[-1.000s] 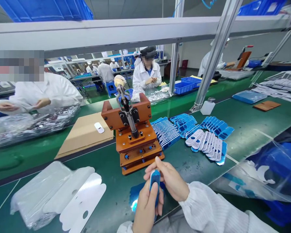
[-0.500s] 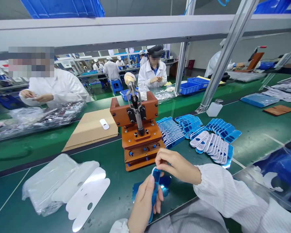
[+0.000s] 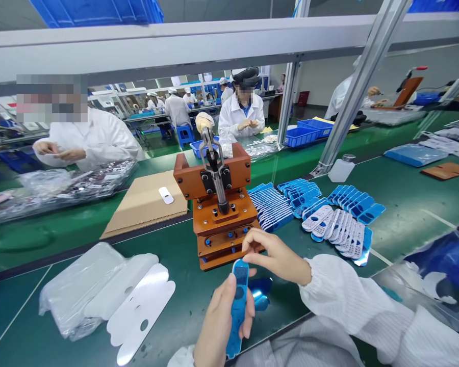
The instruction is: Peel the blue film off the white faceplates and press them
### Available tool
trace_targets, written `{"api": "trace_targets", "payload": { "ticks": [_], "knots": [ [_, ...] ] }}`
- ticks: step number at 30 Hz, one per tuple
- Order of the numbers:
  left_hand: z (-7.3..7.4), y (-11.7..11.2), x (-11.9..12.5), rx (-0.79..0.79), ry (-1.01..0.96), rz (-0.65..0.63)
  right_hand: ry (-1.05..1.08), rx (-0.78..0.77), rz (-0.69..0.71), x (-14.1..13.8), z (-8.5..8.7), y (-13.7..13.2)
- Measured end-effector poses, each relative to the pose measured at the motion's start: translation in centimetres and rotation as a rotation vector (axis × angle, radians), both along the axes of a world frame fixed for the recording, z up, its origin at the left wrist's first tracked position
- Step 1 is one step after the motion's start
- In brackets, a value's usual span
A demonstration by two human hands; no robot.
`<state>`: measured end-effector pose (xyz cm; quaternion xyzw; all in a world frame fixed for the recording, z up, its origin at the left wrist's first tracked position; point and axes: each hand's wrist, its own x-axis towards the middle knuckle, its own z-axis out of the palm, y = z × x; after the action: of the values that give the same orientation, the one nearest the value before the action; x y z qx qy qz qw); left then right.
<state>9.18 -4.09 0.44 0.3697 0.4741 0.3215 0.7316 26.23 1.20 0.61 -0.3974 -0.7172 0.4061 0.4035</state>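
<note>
My left hand (image 3: 219, 317) is wrapped round a long blue panel (image 3: 237, 313) with rounded ends, a dark rectangular window near its top and a round one below. The panel's face is now turned up toward me. At its top end, the thumb and bent fingers of my right hand (image 3: 277, 257) pinch the edge; the exact contact is partly hidden. Behind the panel, a shiny blue film piece (image 3: 260, 294) lies on the bench. Just beyond my hands stands an orange press fixture (image 3: 225, 214) with a metal toggle lever.
White cut-out sheets (image 3: 145, 311) lie beside a plastic-wrapped stack (image 3: 86, 285) at left. Rows of blue panels (image 3: 271, 206) and white perforated panels (image 3: 338, 229) sit at right, near a white bottle (image 3: 341, 169). Cardboard (image 3: 145, 204) lies behind. Co-workers sit across the bench.
The blue panel has turned in my left hand, so its broad face shows more. My right hand has shifted slightly up and left, staying at the panel's top end.
</note>
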Motion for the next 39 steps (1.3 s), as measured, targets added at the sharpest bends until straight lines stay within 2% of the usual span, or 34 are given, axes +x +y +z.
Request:
{"api": "trace_targets", "payload": {
  "ticks": [5, 9, 16, 23, 26, 32, 35, 39],
  "knots": [
    [-0.5, -0.2, 0.6, 0.082, 0.097, -0.034, 0.146, -0.305, 0.08, -0.6, 0.3, 0.1],
    [-0.9, -0.3, 0.7, 0.095, 0.103, 0.005, 0.283, -0.545, 0.118, -0.8, 0.1, -0.3],
    [-1.3, -0.7, 1.1, 0.117, 0.179, -0.005, 0.381, -0.642, 0.054, -1.3, 0.1, -0.9],
    [-1.4, -0.4, 0.9, 0.191, 0.283, -0.04, 0.366, -0.628, -0.009, -1.8, -0.2, -1.1],
    [-1.3, -0.2, 0.8, 0.17, 0.243, -0.068, 0.274, -0.524, 0.022, -1.2, 0.3, -0.7],
    [-1.4, -0.1, 1.0, 0.149, 0.207, -0.059, -0.213, -0.017, 0.124, -0.1, 1.4, 0.2],
    [-1.3, 0.0, 0.9, 0.124, 0.162, -0.055, -0.366, 0.218, 0.095, -0.2, 1.0, 0.4],
    [-1.1, 0.0, 0.9, -0.009, 0.026, 0.004, -0.386, 0.455, 0.083, -0.4, -0.2, 0.4]
  ]
}}
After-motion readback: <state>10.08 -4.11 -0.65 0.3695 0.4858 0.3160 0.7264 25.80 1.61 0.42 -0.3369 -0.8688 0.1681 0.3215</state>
